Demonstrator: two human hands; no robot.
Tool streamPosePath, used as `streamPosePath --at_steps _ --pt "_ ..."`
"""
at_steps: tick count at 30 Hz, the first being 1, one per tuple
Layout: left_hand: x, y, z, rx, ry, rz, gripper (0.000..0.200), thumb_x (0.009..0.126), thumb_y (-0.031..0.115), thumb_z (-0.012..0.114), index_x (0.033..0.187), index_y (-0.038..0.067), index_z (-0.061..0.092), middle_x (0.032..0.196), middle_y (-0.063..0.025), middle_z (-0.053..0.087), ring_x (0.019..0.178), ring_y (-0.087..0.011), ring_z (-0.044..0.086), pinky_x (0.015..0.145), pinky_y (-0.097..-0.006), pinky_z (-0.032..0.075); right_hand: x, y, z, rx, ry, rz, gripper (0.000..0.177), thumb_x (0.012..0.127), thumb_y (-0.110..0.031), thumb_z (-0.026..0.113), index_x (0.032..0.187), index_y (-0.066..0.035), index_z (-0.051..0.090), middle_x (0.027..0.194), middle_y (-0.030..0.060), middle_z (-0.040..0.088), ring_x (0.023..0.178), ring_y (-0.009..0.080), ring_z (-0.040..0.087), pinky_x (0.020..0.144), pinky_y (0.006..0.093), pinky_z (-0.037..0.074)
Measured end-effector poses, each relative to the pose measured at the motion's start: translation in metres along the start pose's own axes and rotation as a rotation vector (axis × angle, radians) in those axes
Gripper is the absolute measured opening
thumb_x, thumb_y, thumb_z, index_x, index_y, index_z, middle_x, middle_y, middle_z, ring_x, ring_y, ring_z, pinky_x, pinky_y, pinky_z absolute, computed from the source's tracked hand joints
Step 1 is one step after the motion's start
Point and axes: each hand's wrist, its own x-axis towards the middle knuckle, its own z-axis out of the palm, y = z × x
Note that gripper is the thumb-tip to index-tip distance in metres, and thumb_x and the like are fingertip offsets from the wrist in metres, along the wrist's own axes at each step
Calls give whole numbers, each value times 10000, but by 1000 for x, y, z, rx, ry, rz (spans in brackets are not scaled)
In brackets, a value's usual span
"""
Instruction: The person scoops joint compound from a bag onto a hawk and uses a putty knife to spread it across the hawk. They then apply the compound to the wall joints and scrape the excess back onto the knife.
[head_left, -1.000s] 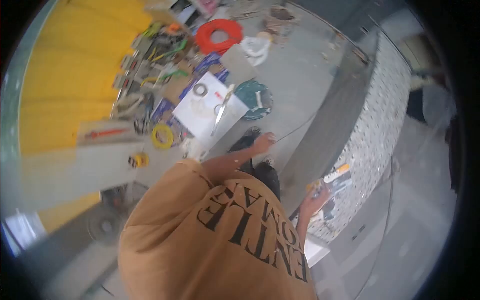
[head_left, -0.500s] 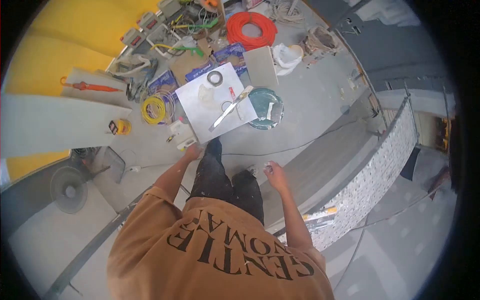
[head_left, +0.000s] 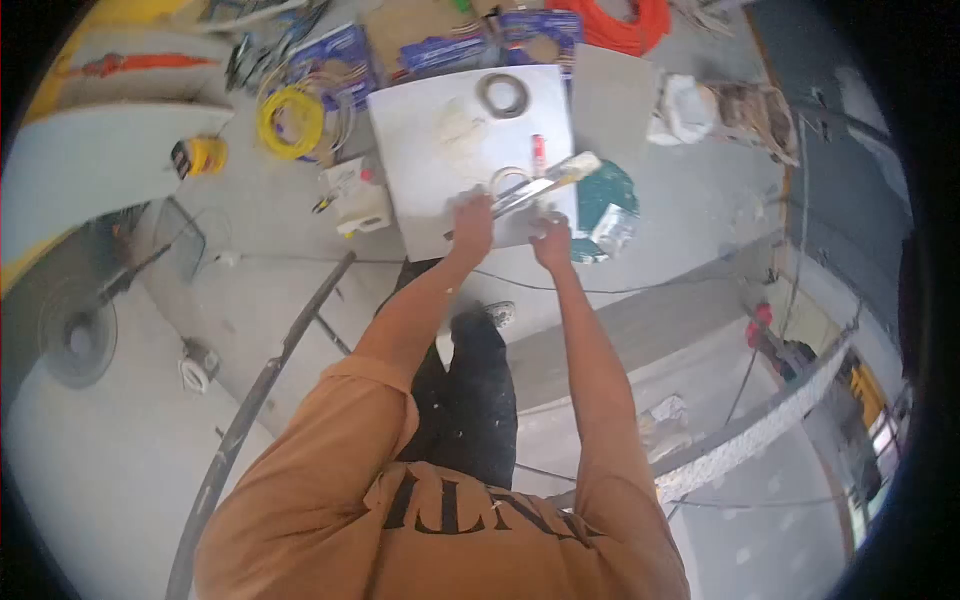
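The smooth grey floor [head_left: 700, 205] carries all the items noted here, directly or stacked. Standing over them, from where I watch, is a person in a tan shirt [head_left: 290, 510] with dark lettering, leaning forward with both arms extended. Before this person lies a square white board [head_left: 430, 135], flat, its upper edge next to blue printed packages [head_left: 335, 65]. To its right, a plain grey rectangular panel [head_left: 612, 100] adjoins it near a coiled orange-red hose [head_left: 640, 38]. The board's lower right corner meets a round teal lid [head_left: 600, 190] smeared with white. Across the board, set diagonally, is a long flat metal blade with a pale handle [head_left: 545, 183], the handle end reaching over the lid. The left hand [head_left: 473, 225] is at the blade's lower end, fingers bent; whether its grip is closed on the metal, I cannot tell. The right hand [head_left: 550, 240] is at the board's lower right edge, below the blade, fingers curled; its grip and any contents cannot be determined. Left of the board stands a white plastic container [head_left: 362, 205]. Smaller items on the board: a grey ring-shaped tape roll [head_left: 503, 112] and a short red object [head_left: 538, 152].
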Motion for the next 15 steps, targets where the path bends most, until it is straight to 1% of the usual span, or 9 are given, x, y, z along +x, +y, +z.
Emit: streamPosePath --at_steps 2,3,5,8,10,11,13,14,15 --pt "-2 0 -4 -75 -95 -47 358 867 127 560 1209 29 527 1064 -135 647 1017 -288 636 873 -461 479 9 -10 21 -62 8 -24 512 701 -163 783 1174 -25 646 1256 219 558 1285 417 399 1067 526 346" --pt "-11 -2 6 -157 90 5 365 834 84 572 1189 15 519 1039 -149 644 1000 -306 633 845 -480 488 8 -14 27 -68 60 6 514 692 -138 782 1173 -22 644 1266 233 542 1292 425 385 1061 541 346" --pt "-19 -2 -26 -311 -37 -47 369 835 40 538 1198 -10 498 1063 -196 622 993 -363 614 851 -506 476 7 -25 29 -123 9 22 515 697 -116 771 1184 -13 638 1277 279 513 1302 442 372 1072 530 341" --pt "-40 -14 -36 -615 19 20 341 881 52 514 1211 -25 473 1129 -258 560 1049 -421 574 871 -497 472 2 -19 25 -7 74 16 497 733 -96 754 1202 5 624 1216 277 562 1222 427 482 1001 497 429" --pt "-56 -18 -67 -719 19 -24 366 898 85 551 1236 -20 459 1144 -257 557 1066 -423 571 893 -483 466 0 -11 25 270 258 71 432 731 21 695 1157 52 629 1046 231 650 1017 355 613 891 427 492" --pt "-63 -19 -84 -824 12 -60 398 915 119 587 1261 -15 444 1159 -256 555 1082 -426 568 916 -468 460 0 -12 24 270 254 63 432 731 21 695 1157 52 629 1046 231 650 1017 355 613 891 427 492" --pt "-75 -28 -101 -899 -40 -164 406 931 172 604 1257 -13 447 1152 -252 565 1077 -413 577 920 -452 459 -3 -18 12 971 187 425 353 771 33 693 1121 36 648 885 105 671 818 216 646 768 318 516" --pt "-81 -33 -105 -972 -98 -262 423 947 224 621 1252 -12 449 1146 -247 575 1072 -399 585 924 -437 458 -8 -49 -11 1074 189 454 273 786 75 666 1052 16 646 886 70 660 784 141 619 730 261 503" --pt "-87 -38 -105 -977 -90 -268 423 947 224 621 1252 -12 449 1146 -247 575 1072 -399 585 924 -437 458 -15 -69 -24 1069 182 447 273 786 75 666 1052 16 646 886 70 660 784 141 619 730 261 503"
